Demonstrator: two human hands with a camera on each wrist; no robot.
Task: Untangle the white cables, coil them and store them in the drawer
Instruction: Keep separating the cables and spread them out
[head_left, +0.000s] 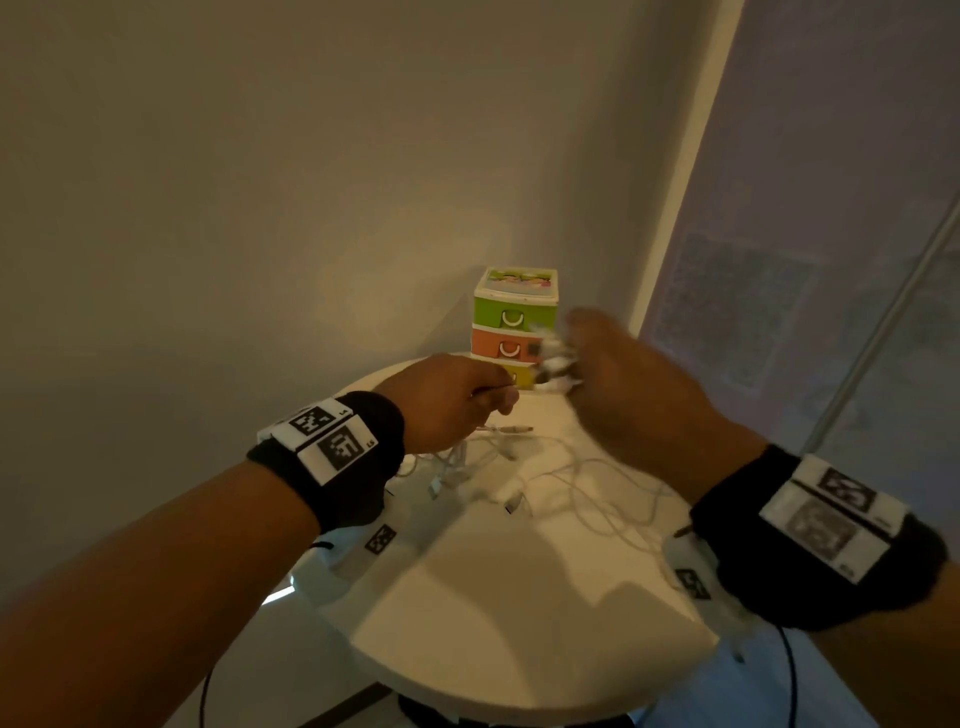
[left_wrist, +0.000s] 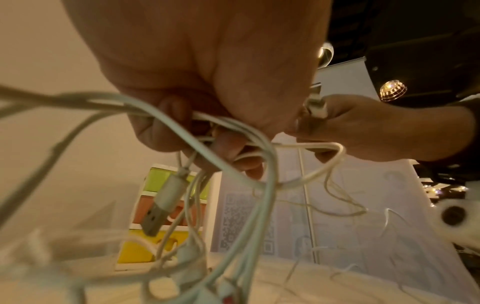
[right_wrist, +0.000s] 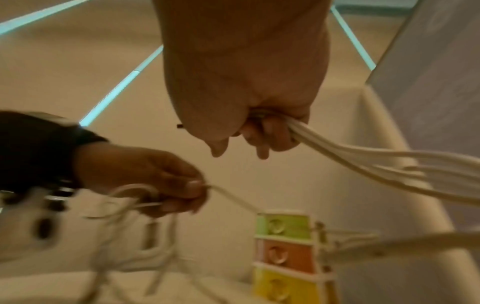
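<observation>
A tangle of white cables (head_left: 524, 467) lies on the round white table (head_left: 509, 613). My left hand (head_left: 457, 402) is raised over it and pinches several cable strands (left_wrist: 233, 131), a USB plug (left_wrist: 161, 205) dangling below. My right hand (head_left: 623, 384), blurred, grips a bunch of white cables (right_wrist: 363, 160) with a plug end (left_wrist: 315, 102) sticking out, just in front of the small drawer unit (head_left: 514, 327). That unit has green, orange and yellow drawers (right_wrist: 285, 255), all closed.
The drawer unit stands at the table's far edge in a corner, with a beige wall (head_left: 234, 208) on the left and a pale printed panel (head_left: 810, 234) on the right. Black wrist straps with marker tags sit on both wrists.
</observation>
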